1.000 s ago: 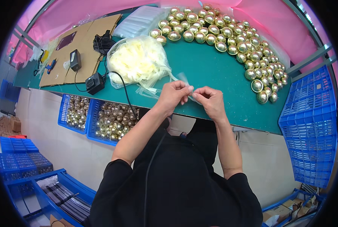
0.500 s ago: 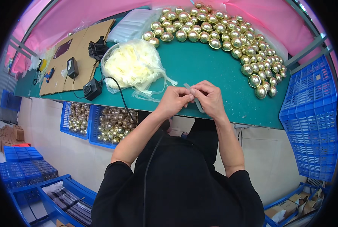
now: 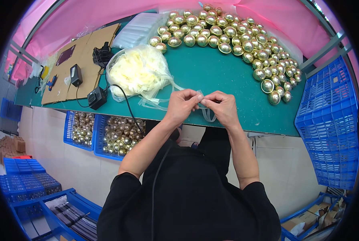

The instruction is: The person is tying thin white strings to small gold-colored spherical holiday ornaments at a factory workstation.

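Note:
Both hands meet above the front edge of the green table (image 3: 211,72). A thin translucent strip (image 3: 208,115) is pinched between my left hand (image 3: 182,105) and my right hand (image 3: 222,107), thumbs and forefingers almost touching. Below the right fingers the strip hangs in a loop. Whether its ends are joined is hidden by the fingertips. Left of my hands lies a clear plastic bag (image 3: 166,66) full of pale yellow strips (image 3: 133,72), with some strips trailing from it toward my left hand.
Many gold balls (image 3: 229,31) cover the table's far and right sides. Cardboard (image 3: 87,52) with black adapters (image 3: 96,98) lies at left, a cable running off the front edge. Blue crates (image 3: 328,120) stand at right; crates of gold balls (image 3: 116,136) sit below the table.
The strip between my hands has gone from nearly straight to a hanging loop. My fingertips have shifted slightly and still pinch it. The view has moved a little.

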`<state>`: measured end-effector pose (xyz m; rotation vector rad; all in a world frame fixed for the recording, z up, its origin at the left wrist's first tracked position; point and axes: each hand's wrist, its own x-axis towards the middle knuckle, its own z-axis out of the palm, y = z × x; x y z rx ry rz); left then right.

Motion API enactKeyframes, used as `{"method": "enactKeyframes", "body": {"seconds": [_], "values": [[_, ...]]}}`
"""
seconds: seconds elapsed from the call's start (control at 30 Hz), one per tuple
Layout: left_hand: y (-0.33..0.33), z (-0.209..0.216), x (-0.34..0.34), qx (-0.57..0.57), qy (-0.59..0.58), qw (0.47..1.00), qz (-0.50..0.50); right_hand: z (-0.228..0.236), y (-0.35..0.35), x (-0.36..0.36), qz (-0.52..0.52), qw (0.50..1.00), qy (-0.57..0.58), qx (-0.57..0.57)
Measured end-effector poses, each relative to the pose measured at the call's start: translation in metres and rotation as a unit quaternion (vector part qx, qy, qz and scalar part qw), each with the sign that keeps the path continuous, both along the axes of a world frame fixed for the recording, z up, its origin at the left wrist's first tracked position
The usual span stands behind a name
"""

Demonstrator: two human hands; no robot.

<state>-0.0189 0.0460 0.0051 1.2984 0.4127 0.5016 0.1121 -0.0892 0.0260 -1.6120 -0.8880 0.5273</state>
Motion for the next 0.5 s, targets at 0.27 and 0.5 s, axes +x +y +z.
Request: {"method": "enactKeyframes", "body": {"seconds": [0.27, 0.5], "values": [[0.023, -0.007, 0.011, 0.083, 0.042, 0.995, 0.042, 0.0, -0.02, 0.041, -0.085, 0.984, 0.096, 0.125], [0.049, -0.025, 0.035, 0.538, 0.054, 0.823, 0.172, 0.029, -0.1, 0.117, -0.142, 0.894, 0.224, 0.362]]}}
